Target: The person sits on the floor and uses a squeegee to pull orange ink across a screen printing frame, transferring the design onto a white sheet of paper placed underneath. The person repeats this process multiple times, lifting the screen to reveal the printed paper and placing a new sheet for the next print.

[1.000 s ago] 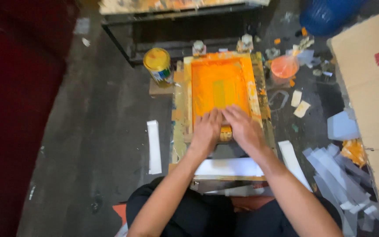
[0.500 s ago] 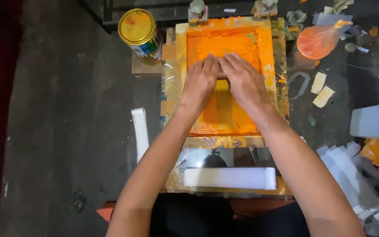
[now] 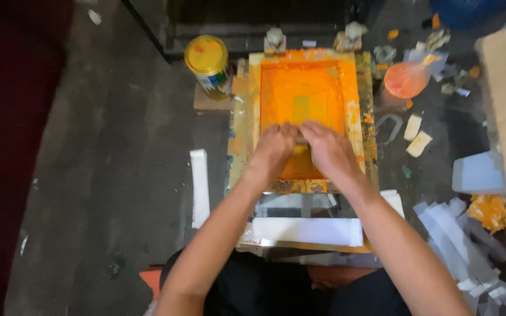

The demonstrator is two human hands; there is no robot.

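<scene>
Both the left hand (image 3: 273, 149) and the right hand (image 3: 329, 153) are closed side by side on a squeegee (image 3: 301, 148), mostly hidden, pressed onto the orange-inked printing screen (image 3: 306, 96) beside a yellow-lidded paint can (image 3: 207, 61).

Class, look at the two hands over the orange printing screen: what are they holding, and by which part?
Both hands, left hand and right hand, press side by side on a tool on the orange screen. The tool is nearly hidden; the grip cannot be told.
</scene>
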